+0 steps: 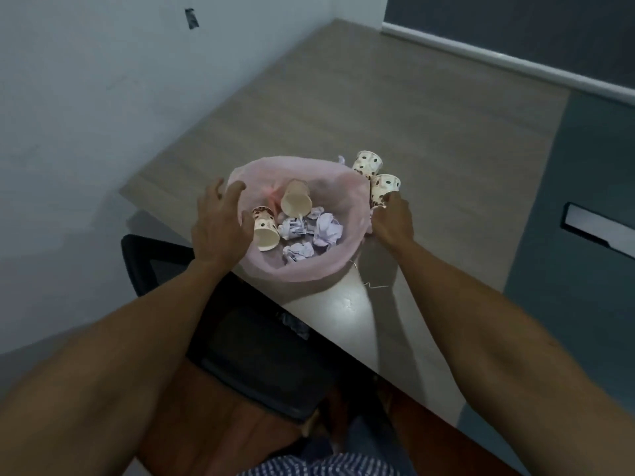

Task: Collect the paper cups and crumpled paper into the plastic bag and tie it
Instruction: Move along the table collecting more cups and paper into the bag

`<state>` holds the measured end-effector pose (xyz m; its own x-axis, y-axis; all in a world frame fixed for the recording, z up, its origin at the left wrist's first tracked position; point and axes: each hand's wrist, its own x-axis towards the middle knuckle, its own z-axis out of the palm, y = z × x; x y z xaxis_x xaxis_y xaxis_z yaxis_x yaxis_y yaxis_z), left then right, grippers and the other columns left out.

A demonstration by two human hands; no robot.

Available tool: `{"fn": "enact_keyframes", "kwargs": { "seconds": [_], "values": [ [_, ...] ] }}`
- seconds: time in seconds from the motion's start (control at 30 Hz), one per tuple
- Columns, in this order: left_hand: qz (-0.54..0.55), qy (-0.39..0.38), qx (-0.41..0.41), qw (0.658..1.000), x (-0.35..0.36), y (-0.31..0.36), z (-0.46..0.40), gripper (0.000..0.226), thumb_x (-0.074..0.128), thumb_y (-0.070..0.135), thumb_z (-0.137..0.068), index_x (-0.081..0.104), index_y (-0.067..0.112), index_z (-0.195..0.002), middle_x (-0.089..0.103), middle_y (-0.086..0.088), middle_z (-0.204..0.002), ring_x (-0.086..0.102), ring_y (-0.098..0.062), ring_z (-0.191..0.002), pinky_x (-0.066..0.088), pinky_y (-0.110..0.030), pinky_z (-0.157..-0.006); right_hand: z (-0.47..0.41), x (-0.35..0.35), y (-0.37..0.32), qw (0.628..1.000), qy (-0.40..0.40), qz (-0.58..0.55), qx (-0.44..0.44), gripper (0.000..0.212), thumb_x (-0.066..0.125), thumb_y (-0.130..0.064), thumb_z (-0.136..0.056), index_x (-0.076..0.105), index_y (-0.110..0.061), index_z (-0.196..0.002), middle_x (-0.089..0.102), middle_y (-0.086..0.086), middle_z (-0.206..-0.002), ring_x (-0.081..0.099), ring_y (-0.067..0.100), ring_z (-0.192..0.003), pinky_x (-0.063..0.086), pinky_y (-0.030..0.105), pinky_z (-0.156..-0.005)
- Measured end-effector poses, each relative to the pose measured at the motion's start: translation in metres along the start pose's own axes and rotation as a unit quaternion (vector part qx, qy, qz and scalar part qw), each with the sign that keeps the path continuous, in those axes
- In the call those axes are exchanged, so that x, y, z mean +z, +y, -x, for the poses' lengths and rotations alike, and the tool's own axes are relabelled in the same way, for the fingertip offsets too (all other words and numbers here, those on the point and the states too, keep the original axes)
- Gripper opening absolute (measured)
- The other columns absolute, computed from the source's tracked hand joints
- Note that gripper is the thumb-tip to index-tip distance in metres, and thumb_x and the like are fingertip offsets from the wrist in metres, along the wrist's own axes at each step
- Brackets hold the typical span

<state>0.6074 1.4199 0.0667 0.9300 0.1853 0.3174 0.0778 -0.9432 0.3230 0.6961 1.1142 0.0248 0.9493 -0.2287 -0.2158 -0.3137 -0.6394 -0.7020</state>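
Note:
A pink plastic bag lies open on the table's near corner. Inside it are two paper cups, one spotted and one plain-looking, plus several balls of crumpled paper. My left hand holds the bag's left rim, thumb beside the spotted cup, fingers spread. My right hand grips a spotted paper cup just outside the bag's right rim. Another spotted cup lies behind it on the table, with a scrap of crumpled paper next to it.
The wooden table stretches away to a wall with a white rail. A black chair stands under the table's near edge. A thin string lies by the bag. A dark slot is set in the grey surface at right.

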Motion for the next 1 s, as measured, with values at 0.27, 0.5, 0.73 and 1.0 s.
{"fn": "enact_keyframes", "kwargs": {
  "seconds": [0.27,0.5,0.73,1.0],
  "values": [
    [-0.098,-0.059,0.115,0.987,0.008,-0.006,-0.047,0.038,0.062,0.022,-0.086,0.060,0.020,-0.124,0.032,-0.014,-0.159,0.043,-0.043,-0.130,0.051,-0.057,-0.090,-0.010,0.025,0.056,0.993,-0.064,0.086,-0.051,0.057,0.071,-0.032,-0.091,0.047,-0.033,-0.143,0.039,0.017,-0.130,0.054,0.045,-0.117,0.048,0.049,-0.100],
    [-0.075,-0.108,0.088,0.987,0.006,0.000,-0.062,0.071,0.055,0.005,-0.088,0.032,0.013,-0.154,0.034,-0.013,-0.156,0.047,-0.042,-0.126,0.050,-0.058,-0.094,0.009,0.022,0.047,0.994,0.087,-0.038,-0.058,0.047,0.059,-0.037,-0.092,0.044,-0.024,-0.134,0.047,0.012,-0.125,0.060,0.035,-0.104,0.052,0.042,-0.089],
    [-0.062,-0.133,0.076,0.986,0.000,0.009,-0.069,0.077,0.055,0.004,-0.088,0.024,0.015,-0.158,0.027,-0.008,-0.161,0.051,-0.042,-0.123,0.050,-0.053,-0.091,0.026,0.030,-0.018,0.938,0.071,-0.037,-0.336,0.050,0.058,-0.027,-0.091,0.049,-0.013,-0.138,0.058,0.009,-0.123,0.057,0.023,-0.100,0.054,0.044,-0.086],
    [-0.089,-0.049,0.092,0.991,-0.004,0.010,-0.069,0.034,0.055,0.021,-0.093,0.064,0.011,-0.124,0.064,-0.010,-0.118,0.056,-0.033,-0.108,0.054,-0.048,-0.077,0.021,0.058,-0.031,0.933,0.050,0.045,-0.355,0.043,0.050,-0.036,-0.102,0.053,-0.012,-0.137,0.067,0.012,-0.125,0.063,0.031,-0.107,0.053,0.048,-0.091]
  ]
}}
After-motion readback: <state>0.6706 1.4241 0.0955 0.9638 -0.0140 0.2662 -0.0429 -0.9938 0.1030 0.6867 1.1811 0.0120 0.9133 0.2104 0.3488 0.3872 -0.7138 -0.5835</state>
